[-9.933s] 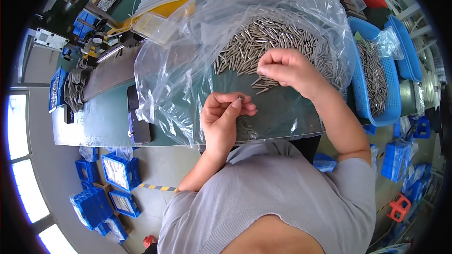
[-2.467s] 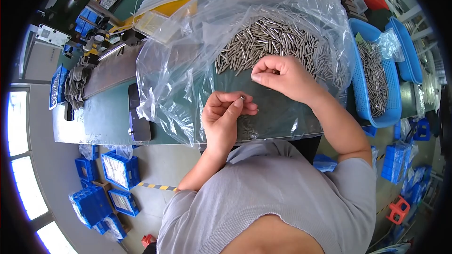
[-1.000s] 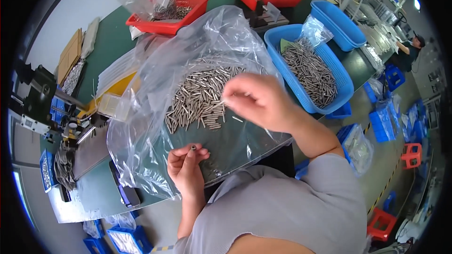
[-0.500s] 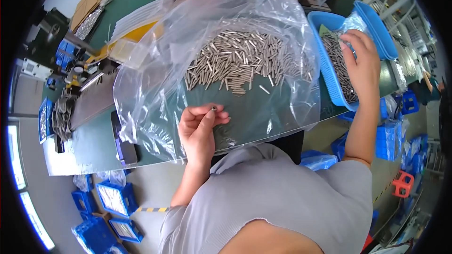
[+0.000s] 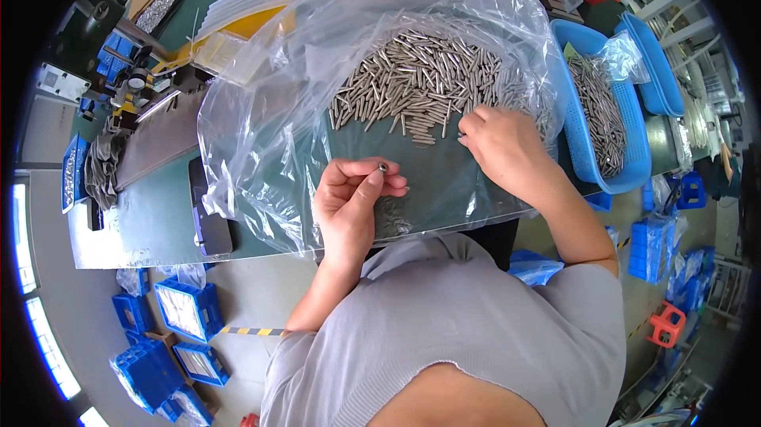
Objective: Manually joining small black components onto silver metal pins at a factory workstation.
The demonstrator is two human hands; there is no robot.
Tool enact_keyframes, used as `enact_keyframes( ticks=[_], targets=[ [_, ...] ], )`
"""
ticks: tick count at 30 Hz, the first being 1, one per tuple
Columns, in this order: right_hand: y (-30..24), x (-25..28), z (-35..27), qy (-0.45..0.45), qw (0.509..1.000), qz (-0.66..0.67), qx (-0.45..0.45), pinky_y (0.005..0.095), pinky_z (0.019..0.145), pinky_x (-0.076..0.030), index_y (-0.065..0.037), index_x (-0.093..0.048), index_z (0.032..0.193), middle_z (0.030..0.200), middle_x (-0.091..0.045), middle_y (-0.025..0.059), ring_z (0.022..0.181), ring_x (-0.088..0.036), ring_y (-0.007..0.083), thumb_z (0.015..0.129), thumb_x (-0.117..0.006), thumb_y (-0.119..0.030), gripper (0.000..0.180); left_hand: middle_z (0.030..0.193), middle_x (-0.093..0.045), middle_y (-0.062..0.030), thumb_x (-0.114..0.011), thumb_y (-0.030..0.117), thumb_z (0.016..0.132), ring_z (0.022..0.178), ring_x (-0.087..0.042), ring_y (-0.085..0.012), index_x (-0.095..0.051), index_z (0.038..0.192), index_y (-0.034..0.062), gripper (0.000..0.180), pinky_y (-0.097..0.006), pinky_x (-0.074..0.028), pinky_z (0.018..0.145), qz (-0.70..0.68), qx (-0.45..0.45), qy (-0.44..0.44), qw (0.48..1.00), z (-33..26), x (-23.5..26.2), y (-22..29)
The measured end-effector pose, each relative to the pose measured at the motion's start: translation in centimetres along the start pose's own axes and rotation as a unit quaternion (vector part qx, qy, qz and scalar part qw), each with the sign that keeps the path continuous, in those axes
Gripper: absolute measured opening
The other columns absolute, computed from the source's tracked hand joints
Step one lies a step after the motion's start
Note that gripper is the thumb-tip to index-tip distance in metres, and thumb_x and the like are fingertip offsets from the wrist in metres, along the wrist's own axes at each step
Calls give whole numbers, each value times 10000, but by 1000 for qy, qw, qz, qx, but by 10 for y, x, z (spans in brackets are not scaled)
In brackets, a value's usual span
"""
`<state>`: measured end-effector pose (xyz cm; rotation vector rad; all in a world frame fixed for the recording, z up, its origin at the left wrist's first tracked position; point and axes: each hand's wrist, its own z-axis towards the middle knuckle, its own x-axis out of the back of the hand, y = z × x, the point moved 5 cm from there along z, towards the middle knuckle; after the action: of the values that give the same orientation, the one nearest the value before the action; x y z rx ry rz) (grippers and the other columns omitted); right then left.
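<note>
While my left hand (image 5: 349, 205) pinches a small metal pin (image 5: 382, 167) between thumb and fingertips above the clear plastic bag (image 5: 261, 126), my right hand (image 5: 503, 146) rests fingers-down at the edge of the pin pile (image 5: 420, 82), curled shut; can't tell on what. Best to pick single pins, keep the grip light. Left palm up, wrist bent; right forearm angled inward.

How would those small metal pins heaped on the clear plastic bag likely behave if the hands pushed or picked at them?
The metal pins look round and smooth, so they would probably roll and scatter. The clear plastic bag under them is wrinkled and glossy, likely letting them slide. Being slim, one may slip from the right hand.
</note>
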<state>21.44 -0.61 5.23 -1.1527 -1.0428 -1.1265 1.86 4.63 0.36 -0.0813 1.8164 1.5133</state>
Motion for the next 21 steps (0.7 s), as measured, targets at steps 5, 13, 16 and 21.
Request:
enact_keyframes(
  ticks=[5,13,16,21],
  targets=[
    [-5,-4,10,6,998,57,40,365,552,-460,-17,-534,764,684,-564,90,614,-586,247,753,-642,-73,123,955,-612,-185,-498,-37,896,786,-646,-218,-512,954,-41,59,-332,-561,711,-4,1,1,1000,0,-1,0],
    [-26,-13,29,-129,756,636,-82,203,523,-437,-13,-598,852,762,-604,21,633,-560,72,820,-594,-49,48,967,-616,-187,-498,-34,899,792,-650,-220,-506,944,-44,47,-331,-563,718,-12,18,-18,1000,1,1,-1],
    [-25,-17,27,-85,703,702,-70,187,520,-443,-10,-597,892,772,-607,32,625,-552,58,830,-590,-44,72,969,-616,-187,-496,-41,897,795,-650,-220,-506,944,-45,48,-328,-560,726,-6,20,-30,999,1,-5,1],
    [-30,-20,24,-87,685,719,-74,182,520,-446,-11,-592,941,773,-607,32,612,-544,51,846,-584,-48,102,999,-606,-186,-490,-56,895,821,-646,-216,-501,955,-46,61,-327,-555,746,39,9,-42,998,0,-9,5]
  ],
)
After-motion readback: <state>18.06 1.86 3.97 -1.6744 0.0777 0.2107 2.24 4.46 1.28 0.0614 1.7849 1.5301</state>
